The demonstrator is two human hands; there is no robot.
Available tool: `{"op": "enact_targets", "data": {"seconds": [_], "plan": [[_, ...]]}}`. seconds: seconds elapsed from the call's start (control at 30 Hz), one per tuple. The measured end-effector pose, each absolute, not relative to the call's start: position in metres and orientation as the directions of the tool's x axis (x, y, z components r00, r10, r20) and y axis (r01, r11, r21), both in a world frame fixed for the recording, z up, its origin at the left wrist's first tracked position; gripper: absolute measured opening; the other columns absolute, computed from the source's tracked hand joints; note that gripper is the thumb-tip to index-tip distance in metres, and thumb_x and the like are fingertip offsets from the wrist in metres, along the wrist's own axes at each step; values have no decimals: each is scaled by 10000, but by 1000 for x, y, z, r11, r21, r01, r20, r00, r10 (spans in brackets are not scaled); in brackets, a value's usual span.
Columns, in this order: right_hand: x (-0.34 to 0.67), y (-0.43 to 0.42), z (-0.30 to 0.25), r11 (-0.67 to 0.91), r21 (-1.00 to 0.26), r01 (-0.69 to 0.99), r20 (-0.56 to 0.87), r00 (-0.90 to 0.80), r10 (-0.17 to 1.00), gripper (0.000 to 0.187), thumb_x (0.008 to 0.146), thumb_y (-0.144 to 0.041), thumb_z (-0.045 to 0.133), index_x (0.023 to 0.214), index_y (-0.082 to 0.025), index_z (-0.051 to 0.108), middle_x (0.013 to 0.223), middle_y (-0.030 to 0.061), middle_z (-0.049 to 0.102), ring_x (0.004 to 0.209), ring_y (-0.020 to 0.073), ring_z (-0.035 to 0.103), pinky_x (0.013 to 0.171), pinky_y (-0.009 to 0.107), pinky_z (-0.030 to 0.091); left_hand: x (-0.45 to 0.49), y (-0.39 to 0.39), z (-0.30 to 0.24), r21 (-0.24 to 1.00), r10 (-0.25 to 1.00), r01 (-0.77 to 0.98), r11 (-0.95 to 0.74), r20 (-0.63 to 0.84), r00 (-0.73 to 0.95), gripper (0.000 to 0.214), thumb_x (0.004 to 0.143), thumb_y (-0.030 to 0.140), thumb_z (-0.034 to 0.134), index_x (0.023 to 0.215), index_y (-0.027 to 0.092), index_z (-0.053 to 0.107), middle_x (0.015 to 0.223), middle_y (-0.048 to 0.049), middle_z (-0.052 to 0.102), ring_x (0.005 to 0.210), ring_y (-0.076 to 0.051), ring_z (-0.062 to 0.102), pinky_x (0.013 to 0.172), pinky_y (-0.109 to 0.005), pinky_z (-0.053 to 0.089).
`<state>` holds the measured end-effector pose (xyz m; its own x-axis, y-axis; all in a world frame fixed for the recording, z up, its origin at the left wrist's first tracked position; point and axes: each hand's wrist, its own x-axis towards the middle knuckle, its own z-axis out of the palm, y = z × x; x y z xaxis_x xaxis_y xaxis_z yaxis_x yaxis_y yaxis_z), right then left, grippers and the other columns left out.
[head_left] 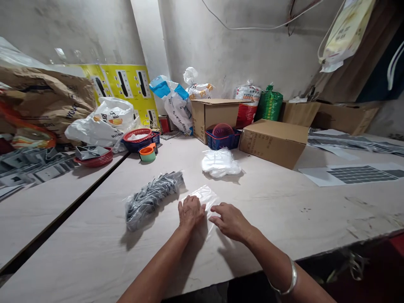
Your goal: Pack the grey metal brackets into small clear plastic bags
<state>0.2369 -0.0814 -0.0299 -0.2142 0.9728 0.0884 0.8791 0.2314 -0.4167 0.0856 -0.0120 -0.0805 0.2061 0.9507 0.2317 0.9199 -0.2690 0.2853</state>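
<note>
Resting open and palm-down, the left hand (190, 211) presses the edge of a clear plastic bag (204, 195) on the surface (284, 210), while the open right hand (230, 221) lies just beside, gripping nothing; a plastic-wrapped grey bundle (151, 200) lies left of the left hand.

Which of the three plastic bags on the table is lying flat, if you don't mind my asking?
The clear one under the left hand; the grey-filled bag is bulky, and the white one is crumpled.
</note>
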Motion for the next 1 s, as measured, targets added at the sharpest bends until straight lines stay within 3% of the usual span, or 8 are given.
{"op": "enact_targets", "data": {"seconds": [0.17, 0.3, 0.47, 0.67, 0.83, 1.0], "plan": [[248, -65, -39, 228, -310, 923, 119, -200, 973, 224, 860, -279, 482, 1046, -230, 596, 998, 58, 591, 904, 168, 547, 725, 253, 376, 75, -2, -87, 283, 899, 859, -426, 239, 367, 351, 836, 175, 410, 1111, 331, 561, 1333, 1, 473, 1305, -257, 269, 1013, -543, 196], [248, -42, -53, 234, -220, 947, 120, -212, 970, 188, 823, -263, 543, 985, -201, 615, 1002, 76, 587, 962, 189, 506, 774, 269, 371, 68, 2, -85, 294, 907, 874, -386, 295, 301, 381, 853, 248, 426, 1225, 243, 511, 1370, -60, 420, 1280, -265, 293, 1023, -473, 240], [239, -13, -58, 196, -172, 965, 143, -173, 975, 272, 815, -403, 551, 988, -202, 613, 1049, 91, 566, 1022, 228, 459, 802, 311, 358, 64, -15, -87, 281, 923, 947, -156, 383, 38, 302, 830, 360, 479, 1021, 163, 607, 1201, -120, 525, 1144, -279, 405, 946, -411, 315], [230, -2, -79, 167, -181, 969, 238, -122, 964, 347, 818, -494, 517, 1016, -216, 578, 1098, 84, 550, 1040, 243, 442, 839, 355, 317, 64, -22, -93, 213, 930, 972, -101, 366, 16, 260, 770, 380, 569, 900, 159, 616, 1185, -138, 507, 1132, -311, 383, 928, -436, 285], [239, 0, -93, 218, -245, 945, 338, -127, 933, 383, 816, -416, 550, 1130, -199, 520, 1182, 99, 524, 1088, 240, 431, 866, 344, 309, 65, -16, -96, 216, 925, 966, -141, 376, 51, 125, 792, 282, 556, 819, 175, 616, 1074, -88, 544, 1038, -259, 426, 883, -388, 314], [248, 1, -94, 302, -272, 914, 383, -185, 905, 357, 799, -369, 576, 1113, -204, 533, 1168, 105, 531, 1073, 248, 442, 856, 346, 326, 66, -10, -94, 238, 919, 965, -110, 394, 7, 85, 812, 188, 508, 778, 180, 585, 901, -61, 540, 882, -206, 466, 792, -321, 353]]}}
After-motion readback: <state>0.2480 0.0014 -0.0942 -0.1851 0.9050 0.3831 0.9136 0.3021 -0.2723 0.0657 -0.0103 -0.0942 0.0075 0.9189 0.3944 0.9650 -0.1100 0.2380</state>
